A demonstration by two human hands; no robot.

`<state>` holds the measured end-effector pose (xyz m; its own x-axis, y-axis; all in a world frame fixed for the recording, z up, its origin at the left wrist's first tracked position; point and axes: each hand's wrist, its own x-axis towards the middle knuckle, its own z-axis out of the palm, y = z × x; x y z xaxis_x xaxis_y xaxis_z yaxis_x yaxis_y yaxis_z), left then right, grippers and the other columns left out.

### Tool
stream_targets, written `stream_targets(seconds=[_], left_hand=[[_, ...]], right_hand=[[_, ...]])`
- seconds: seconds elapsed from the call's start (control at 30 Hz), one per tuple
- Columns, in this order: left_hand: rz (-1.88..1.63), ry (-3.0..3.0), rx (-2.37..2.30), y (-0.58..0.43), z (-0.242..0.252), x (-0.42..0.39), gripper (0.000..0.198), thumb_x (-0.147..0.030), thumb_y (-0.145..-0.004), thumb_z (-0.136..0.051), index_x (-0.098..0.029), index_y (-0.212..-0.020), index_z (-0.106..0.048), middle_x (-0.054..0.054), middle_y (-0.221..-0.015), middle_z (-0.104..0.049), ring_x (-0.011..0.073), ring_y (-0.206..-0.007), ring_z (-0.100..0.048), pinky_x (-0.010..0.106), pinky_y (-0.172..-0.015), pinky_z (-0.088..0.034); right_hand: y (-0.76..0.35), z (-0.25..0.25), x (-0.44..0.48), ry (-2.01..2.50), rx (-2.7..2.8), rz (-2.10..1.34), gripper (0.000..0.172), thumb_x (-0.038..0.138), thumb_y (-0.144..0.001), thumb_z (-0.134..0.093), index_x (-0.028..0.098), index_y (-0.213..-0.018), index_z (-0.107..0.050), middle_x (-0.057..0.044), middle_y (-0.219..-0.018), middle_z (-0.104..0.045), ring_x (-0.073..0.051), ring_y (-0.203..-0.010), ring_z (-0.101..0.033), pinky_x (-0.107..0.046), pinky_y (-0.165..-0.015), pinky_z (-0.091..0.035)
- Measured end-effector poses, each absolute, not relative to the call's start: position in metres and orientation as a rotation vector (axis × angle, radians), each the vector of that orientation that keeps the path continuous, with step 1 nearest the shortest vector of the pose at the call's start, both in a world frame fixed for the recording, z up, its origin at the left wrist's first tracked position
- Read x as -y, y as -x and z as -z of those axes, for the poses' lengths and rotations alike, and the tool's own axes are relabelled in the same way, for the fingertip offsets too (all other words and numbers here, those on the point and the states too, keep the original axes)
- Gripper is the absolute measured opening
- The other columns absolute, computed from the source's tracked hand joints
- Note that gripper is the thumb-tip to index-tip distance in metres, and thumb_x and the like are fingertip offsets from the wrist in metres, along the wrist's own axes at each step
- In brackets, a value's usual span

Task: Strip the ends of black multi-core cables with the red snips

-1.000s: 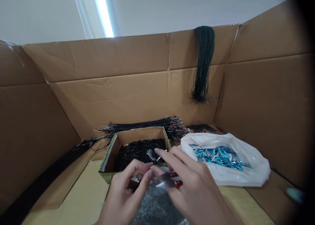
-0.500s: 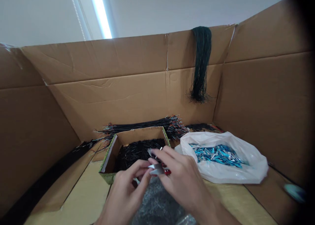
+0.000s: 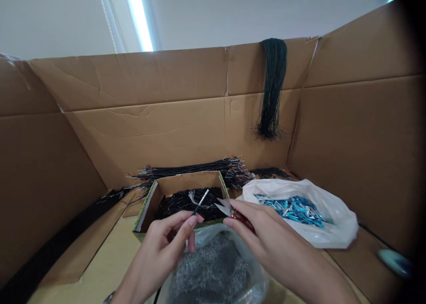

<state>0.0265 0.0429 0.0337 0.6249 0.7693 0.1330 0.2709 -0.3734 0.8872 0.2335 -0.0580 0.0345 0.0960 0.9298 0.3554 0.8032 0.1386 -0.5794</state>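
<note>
My left hand [image 3: 159,246] pinches a short black wire [image 3: 200,202] with a bare, silvery end, holding it above a small cardboard box [image 3: 186,179] lined with green-edged board. The box is full of cut black wire pieces [image 3: 189,204]. My right hand [image 3: 276,237] grips a pair of red-handled scissors [image 3: 229,210], whose silver blades point left toward the wire, apart from it. Below my hands sits a clear plastic bag [image 3: 213,264] of fine grey-black pieces.
A white plastic bag [image 3: 299,219] of blue and silver pieces lies to the right. A long bundle of black wires [image 3: 196,168] lies behind the box, and a dark bundle [image 3: 273,91] hangs over the back cardboard wall [image 3: 149,117]. A black bundle runs along the left.
My hands have drawn apart. The wire now shows clearly in my left hand, the scissors have moved right, and more of the clear bag is visible.
</note>
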Motion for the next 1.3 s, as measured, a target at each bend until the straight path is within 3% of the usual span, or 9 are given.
stream_targets(seconds=[0.17,0.3,0.37,0.5,0.67,0.87,1.03,1.17,1.3], left_hand=[[-0.507,-2.003,-0.844,-0.02,-0.038,-0.045,0.045,-0.055,-0.1,-0.046,-0.018,-0.093,-0.068,-0.004,-0.058,-0.051,0.0106,-0.046,-0.037,0.02,-0.041,-0.025],[-0.396,-2.177,-0.897,-0.015,-0.031,-0.046,0.049,-0.055,-0.101,-0.041,-0.019,-0.078,-0.063,-0.005,-0.056,-0.046,0.0129,-0.052,-0.04,0.022,-0.049,-0.03],[-0.376,-2.293,-0.917,-0.013,-0.024,-0.044,0.048,-0.053,-0.101,-0.04,-0.02,-0.079,-0.066,-0.004,-0.058,-0.05,0.0149,-0.055,-0.045,0.023,-0.054,-0.034],[-0.339,-2.396,-0.964,-0.009,-0.007,-0.033,0.044,-0.048,-0.102,-0.038,-0.022,-0.095,-0.074,0.0,-0.071,-0.067,0.0199,-0.066,-0.059,0.025,-0.06,-0.039],[-0.294,-2.466,-0.913,-0.008,0.01,-0.017,0.041,-0.039,-0.104,-0.038,-0.022,-0.09,-0.073,0.002,-0.08,-0.074,0.0217,-0.076,-0.065,0.028,-0.069,-0.042],[-0.223,-2.572,-0.905,-0.005,0.025,-0.01,0.04,-0.036,-0.105,-0.037,-0.021,-0.093,-0.072,0.003,-0.081,-0.074,0.0217,-0.074,-0.067,0.029,-0.065,-0.04],[-0.16,-2.614,-0.933,-0.01,0.033,-0.011,0.037,-0.029,-0.103,-0.038,-0.019,-0.095,-0.073,0.007,-0.079,-0.074,0.0241,-0.074,-0.068,0.031,-0.065,-0.038],[-0.11,-2.622,-0.957,-0.015,0.037,-0.015,0.038,-0.027,-0.102,-0.038,-0.018,-0.087,-0.072,0.008,-0.07,-0.071,0.027,-0.069,-0.068,0.033,-0.06,-0.032],[-0.127,-2.61,-0.987,-0.016,0.038,-0.017,0.036,-0.027,-0.102,-0.039,-0.019,-0.087,-0.071,0.008,-0.07,-0.071,0.0277,-0.07,-0.069,0.033,-0.06,-0.03]], right_hand=[[-0.229,-0.036,0.064,1.766,1.658,-0.225,0.028,0.032,-0.101,-0.055,0.023,-0.126,-0.064,-0.01,-0.119,-0.072,-0.028,-0.109,-0.066,-0.039,-0.089,-0.048],[-0.224,-0.032,0.076,1.838,1.699,-0.282,0.016,0.033,-0.099,-0.057,0.023,-0.102,-0.07,-0.006,-0.096,-0.074,-0.026,-0.091,-0.067,-0.036,-0.077,-0.046],[-0.221,-0.026,0.08,1.856,1.727,-0.312,0.017,0.033,-0.098,-0.06,0.023,-0.089,-0.069,-0.004,-0.084,-0.071,-0.023,-0.083,-0.065,-0.034,-0.071,-0.042],[-0.214,-0.011,0.08,1.801,1.718,-0.473,0.021,0.035,-0.095,-0.064,0.02,-0.082,-0.068,-0.001,-0.074,-0.066,-0.017,-0.071,-0.058,-0.029,-0.062,-0.035],[-0.207,0.006,0.073,1.793,1.715,-0.622,0.027,0.036,-0.094,-0.063,0.018,-0.074,-0.067,0.0,-0.069,-0.062,-0.015,-0.068,-0.055,-0.026,-0.057,-0.033],[-0.203,0.013,0.069,1.82,1.793,-0.615,0.022,0.03,-0.093,-0.063,0.018,-0.076,-0.071,-0.002,-0.069,-0.068,-0.015,-0.066,-0.057,-0.026,-0.058,-0.034],[-0.195,0.02,0.068,1.873,1.878,-0.501,0.024,0.027,-0.096,-0.056,0.015,-0.087,-0.075,-0.011,-0.083,-0.073,-0.023,-0.078,-0.066,-0.03,-0.062,-0.036],[-0.189,0.029,0.067,1.916,1.967,-0.46,0.027,0.02,-0.097,-0.05,0.011,-0.093,-0.075,-0.016,-0.082,-0.074,-0.025,-0.07,-0.067,-0.032,-0.06,-0.036],[-0.198,0.031,0.064,1.926,1.956,-0.447,0.026,0.031,-0.098,-0.056,0.014,-0.096,-0.076,-0.014,-0.088,-0.075,-0.025,-0.078,-0.069,-0.03,-0.061,-0.038]])
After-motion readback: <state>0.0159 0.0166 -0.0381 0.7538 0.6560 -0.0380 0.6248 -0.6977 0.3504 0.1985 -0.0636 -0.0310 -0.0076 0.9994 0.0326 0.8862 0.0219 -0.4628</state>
